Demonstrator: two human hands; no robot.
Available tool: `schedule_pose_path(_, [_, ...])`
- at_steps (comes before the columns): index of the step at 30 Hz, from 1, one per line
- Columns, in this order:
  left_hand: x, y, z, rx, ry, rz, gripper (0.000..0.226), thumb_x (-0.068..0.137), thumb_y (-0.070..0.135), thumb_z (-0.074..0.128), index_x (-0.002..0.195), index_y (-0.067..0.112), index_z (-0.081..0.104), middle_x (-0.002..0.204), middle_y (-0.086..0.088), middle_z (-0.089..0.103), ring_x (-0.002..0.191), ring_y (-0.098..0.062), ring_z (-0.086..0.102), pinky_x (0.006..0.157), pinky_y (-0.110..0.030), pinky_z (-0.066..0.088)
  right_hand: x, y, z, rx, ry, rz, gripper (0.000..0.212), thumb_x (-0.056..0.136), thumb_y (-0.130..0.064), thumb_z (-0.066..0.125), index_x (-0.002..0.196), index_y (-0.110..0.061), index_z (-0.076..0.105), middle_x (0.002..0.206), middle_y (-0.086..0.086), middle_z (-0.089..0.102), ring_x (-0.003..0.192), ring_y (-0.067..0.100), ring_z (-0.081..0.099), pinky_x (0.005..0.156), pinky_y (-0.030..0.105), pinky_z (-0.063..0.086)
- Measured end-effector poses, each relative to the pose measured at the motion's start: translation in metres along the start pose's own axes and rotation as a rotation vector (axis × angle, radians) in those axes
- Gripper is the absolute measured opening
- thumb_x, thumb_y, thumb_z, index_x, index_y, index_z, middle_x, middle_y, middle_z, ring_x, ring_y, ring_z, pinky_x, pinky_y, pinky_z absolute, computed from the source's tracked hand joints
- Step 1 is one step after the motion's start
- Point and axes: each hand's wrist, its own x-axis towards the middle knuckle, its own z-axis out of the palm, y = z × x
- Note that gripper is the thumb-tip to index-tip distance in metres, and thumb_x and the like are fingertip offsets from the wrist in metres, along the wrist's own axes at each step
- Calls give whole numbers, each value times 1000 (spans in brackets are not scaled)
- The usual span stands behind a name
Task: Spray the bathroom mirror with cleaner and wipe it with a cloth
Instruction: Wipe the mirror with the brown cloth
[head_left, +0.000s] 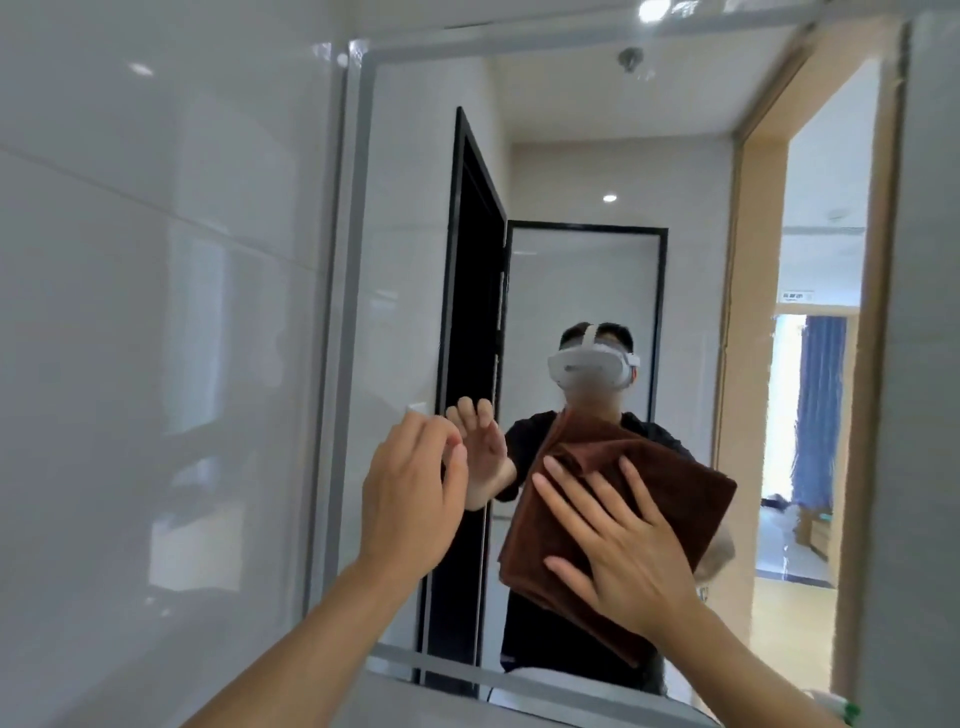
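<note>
The bathroom mirror (571, 171) fills the middle of the head view, framed by a grey border. A folded brown cloth (675, 499) lies flat against the glass in its lower middle. My right hand (618, 551) presses on the cloth with its fingers spread. Close to the mirror's lower left part, my left hand (410, 493) is raised with loosely curled fingers and holds nothing. Whether it touches the glass I cannot tell. At the bottom right corner a green and white tip of a bottle (844, 712) shows, mostly cut off.
Glossy white wall tiles (156, 312) lie to the left of the mirror. A white ledge (467, 696) runs beneath it. The mirror reflects a person with a headset, a black-framed door and a doorway to another room.
</note>
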Motion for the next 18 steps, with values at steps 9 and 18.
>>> schedule_pose_path(9, [53,6,-7,-16,89,50,4,94,15,57,96,17,60,99,6,56,81,-12,53,66,-26,44,77,94,-60,-100,147,263,79,93,-64,32,159,-25,13,167,-3,9,153,23,16,121,57,13])
schedule_pose_path(18, [107,26,-27,-239,174,130,13,98,11,51,105,12,61,104,4,58,91,-10,57,77,-19,48,266,29,-101,-33,177,155,76,96,-60,19,159,-19,13,167,0,11,154,23,5,123,53,1])
